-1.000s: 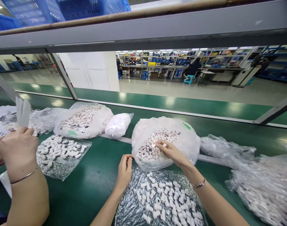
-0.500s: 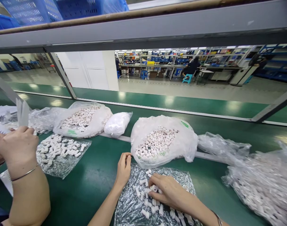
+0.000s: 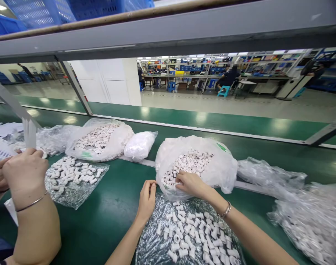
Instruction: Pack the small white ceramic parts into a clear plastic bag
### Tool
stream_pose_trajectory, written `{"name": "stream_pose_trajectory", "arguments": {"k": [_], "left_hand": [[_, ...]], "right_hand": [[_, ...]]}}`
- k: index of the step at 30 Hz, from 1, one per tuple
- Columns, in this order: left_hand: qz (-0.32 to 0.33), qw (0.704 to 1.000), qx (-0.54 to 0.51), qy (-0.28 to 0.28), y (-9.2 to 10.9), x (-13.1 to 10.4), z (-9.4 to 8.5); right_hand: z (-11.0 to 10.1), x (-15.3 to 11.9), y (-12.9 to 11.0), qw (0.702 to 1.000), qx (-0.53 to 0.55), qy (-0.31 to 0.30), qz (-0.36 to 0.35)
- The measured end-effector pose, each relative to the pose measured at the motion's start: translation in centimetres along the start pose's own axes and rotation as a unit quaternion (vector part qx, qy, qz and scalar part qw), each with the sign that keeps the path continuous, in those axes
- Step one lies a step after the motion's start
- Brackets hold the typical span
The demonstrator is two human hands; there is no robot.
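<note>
Presently, the right hand [image 3: 192,183] is narrowly curled at white fittings [image 3: 195,160] inside the open bag [image 3: 168,151]; neither hand's hold can be determined. The left hand [image 3: 147,198], beside the bag, should steady it during picking.

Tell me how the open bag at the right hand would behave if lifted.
The bag would probably sag and fold, since its thin plastic is slumped and wrinkled. It could spill, as its mouth gapes around loose white pieces. That heap inside suggests it may feel bottom-heavy.
</note>
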State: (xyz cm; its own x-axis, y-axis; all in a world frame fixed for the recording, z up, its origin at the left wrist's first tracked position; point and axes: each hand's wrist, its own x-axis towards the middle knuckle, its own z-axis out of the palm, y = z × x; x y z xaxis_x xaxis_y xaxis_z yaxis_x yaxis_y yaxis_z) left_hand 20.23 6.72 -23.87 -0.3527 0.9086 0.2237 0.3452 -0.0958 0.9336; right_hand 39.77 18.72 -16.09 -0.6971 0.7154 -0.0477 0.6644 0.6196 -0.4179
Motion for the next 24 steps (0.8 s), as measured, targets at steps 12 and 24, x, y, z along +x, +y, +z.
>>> {"name": "stream_pose_trajectory", "arguments": {"k": [12, 24], "left_hand": [[-0.004, 1.000, 0.000, -0.003, 0.3, -0.1, 0.0], [-0.015, 1.000, -0.002, -0.018, 0.3, -0.1, 0.0]], "right_hand": [[-2.8, -1.2, 3.4, 0.984, 0.175, 0.025, 0.010], [-1.1, -0.4, 1.7, 0.996, 0.012, 0.042, 0.081]]}}
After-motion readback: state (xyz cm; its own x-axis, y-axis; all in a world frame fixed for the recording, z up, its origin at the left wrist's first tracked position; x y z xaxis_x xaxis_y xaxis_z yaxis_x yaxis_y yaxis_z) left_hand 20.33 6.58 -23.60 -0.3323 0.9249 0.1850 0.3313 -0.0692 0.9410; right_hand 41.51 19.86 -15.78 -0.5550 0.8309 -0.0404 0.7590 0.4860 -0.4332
